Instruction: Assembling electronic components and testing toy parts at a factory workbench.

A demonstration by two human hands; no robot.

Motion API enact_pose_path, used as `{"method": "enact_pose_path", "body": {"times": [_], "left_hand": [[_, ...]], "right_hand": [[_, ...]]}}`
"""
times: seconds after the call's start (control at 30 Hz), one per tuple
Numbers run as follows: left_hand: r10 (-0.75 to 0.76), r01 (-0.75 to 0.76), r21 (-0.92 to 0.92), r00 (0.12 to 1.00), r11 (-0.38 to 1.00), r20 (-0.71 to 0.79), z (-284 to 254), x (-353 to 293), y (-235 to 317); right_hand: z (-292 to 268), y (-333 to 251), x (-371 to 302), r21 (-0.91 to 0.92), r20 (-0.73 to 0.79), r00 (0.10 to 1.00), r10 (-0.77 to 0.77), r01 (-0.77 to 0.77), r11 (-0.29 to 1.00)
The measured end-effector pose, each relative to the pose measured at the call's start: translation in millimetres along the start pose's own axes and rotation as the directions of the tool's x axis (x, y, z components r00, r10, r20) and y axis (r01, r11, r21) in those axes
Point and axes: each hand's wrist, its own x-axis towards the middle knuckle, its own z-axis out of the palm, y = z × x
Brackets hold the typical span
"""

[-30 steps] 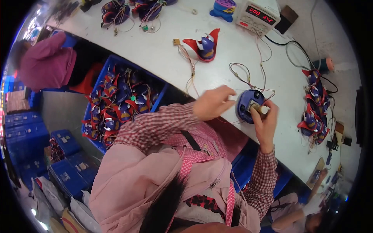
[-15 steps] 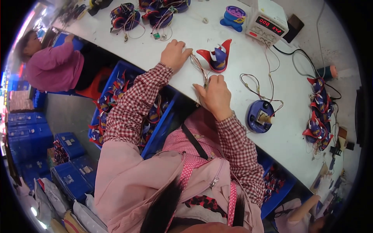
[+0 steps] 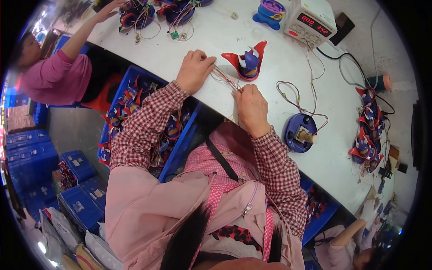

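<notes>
A thin bundle of wires (image 3: 227, 78) is stretched above the white table's near edge. My left hand (image 3: 193, 72) pinches its far-left end, and my right hand (image 3: 253, 109) has thumb and fingers closed on the other end. Just beyond the wires stands a purple toy head with white horns (image 3: 249, 65), set in a red winged shell. To the right of my right hand lies a round blue-purple housing (image 3: 299, 133), open on top with a pale part inside. Whatever the wire ends connect to is hidden by my fingers.
A white power supply (image 3: 310, 22) with leads running to the housing stands at the back, beside a blue tub (image 3: 269, 13). Wired toy parts (image 3: 137, 15) lie far left, more (image 3: 366, 135) on the right. A blue crate of toys (image 3: 128, 105) stands left, near a co-worker (image 3: 58, 76).
My left hand has shifted slightly left. My right thumb has closed in against the fingers on the wires, which now spread out more. The co-worker at left has reached an arm over the table.
</notes>
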Motion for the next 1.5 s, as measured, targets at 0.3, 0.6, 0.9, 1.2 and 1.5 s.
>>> {"method": "enact_pose_path", "body": {"times": [0.3,0.6,0.9,1.2,1.5], "left_hand": [[0.138,-0.131,-0.072,0.985,0.989,0.099,-17,-8,-10],[0.044,-0.048,0.042,0.996,0.998,0.079,-19,-25,0],[0.102,-0.098,0.056,0.993,0.994,-0.058,-18,-39,-1],[0.117,-0.114,0.045,0.99,0.992,-0.083,-25,-44,7],[-0.467,0.764,-0.646,0.572,0.001,0.675,-49,-82,63]], "right_hand": [[0,6,-1,0.003,-0.007,1.0,-0.018,0.018,1.0],[-34,-15,-33,0.166,-0.457,0.872,-0.178,0.28,0.946],[67,0,-124,0.487,0.264,0.93,0.254,-0.356,0.798],[88,4,-110,0.822,0.516,0.835,0.189,-0.545,0.164],[11,7,-135,0.677,0.736,0.667,0.113,-0.729,-0.104]]}}
